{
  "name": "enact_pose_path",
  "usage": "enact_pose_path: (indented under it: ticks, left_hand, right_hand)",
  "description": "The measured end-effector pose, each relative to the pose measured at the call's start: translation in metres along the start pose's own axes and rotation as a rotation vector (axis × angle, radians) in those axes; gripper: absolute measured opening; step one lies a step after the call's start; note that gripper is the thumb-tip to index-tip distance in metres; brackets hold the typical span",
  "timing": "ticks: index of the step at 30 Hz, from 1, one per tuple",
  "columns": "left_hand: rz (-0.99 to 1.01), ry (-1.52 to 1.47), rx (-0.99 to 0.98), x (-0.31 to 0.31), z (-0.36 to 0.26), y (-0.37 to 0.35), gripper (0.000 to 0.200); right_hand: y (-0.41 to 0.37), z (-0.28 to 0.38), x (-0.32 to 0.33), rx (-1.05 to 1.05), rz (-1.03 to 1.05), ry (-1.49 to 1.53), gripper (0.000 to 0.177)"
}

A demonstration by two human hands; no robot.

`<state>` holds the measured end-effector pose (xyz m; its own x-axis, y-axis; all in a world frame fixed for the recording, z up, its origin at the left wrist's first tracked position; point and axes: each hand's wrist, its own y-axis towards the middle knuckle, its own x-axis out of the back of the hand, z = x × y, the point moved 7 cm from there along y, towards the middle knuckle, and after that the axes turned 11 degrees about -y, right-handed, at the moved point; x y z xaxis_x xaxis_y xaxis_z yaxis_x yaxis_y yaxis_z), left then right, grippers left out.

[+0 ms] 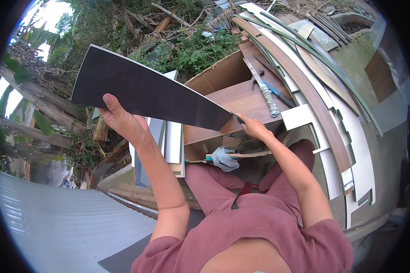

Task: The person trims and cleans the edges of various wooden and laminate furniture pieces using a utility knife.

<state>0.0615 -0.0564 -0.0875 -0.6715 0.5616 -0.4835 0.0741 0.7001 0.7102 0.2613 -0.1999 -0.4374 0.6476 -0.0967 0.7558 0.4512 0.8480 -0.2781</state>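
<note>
My left hand grips the lower edge of a long dark board near its wide left end, thumb over the dark face. The board is held up at a tilt, with a thin white edge along its top. At its narrow right end, my right hand is closed on a small dark tool whose tip meets the board; its exact kind is too small to tell. Beyond the right hand, a hammer with a blue and black handle and a blade with a wrapped grip lie on a brown wooden panel.
The panel rests across an open cardboard box. A pale blue cloth hangs at the box's near edge. Long white and brown strips are stacked on the right, white boards at the left. Corrugated sheeting lies at lower left.
</note>
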Motion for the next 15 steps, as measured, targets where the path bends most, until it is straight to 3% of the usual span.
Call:
enact_pose_path:
  ticks: [2,4,5,7,11,15]
  left_hand:
    - [-0.011,0.031,-0.005,0.003,-0.005,-0.004,0.041]
    - [-0.061,0.09,-0.06,0.008,-0.014,-0.007,0.044]
    - [-0.061,0.091,-0.062,0.012,-0.017,-0.009,0.044]
    - [-0.14,0.083,-0.065,0.033,-0.019,-0.015,0.047]
    - [-0.239,0.023,0.107,0.09,0.014,-0.044,0.063]
    - [-0.289,0.015,0.11,0.115,0.008,-0.054,0.069]
  right_hand:
    - [-0.004,0.002,-0.002,-0.007,0.0,0.003,0.054]
    - [-0.006,0.0,-0.015,-0.058,0.042,0.359,0.055]
    - [-0.007,-0.001,-0.023,-0.055,0.042,0.359,0.055]
    - [-0.009,-0.003,-0.039,-0.074,0.028,0.75,0.057]
    - [-0.007,0.0,-0.054,-0.104,0.158,1.156,0.057]
    - [-0.001,0.009,-0.046,-0.064,0.159,1.25,0.057]
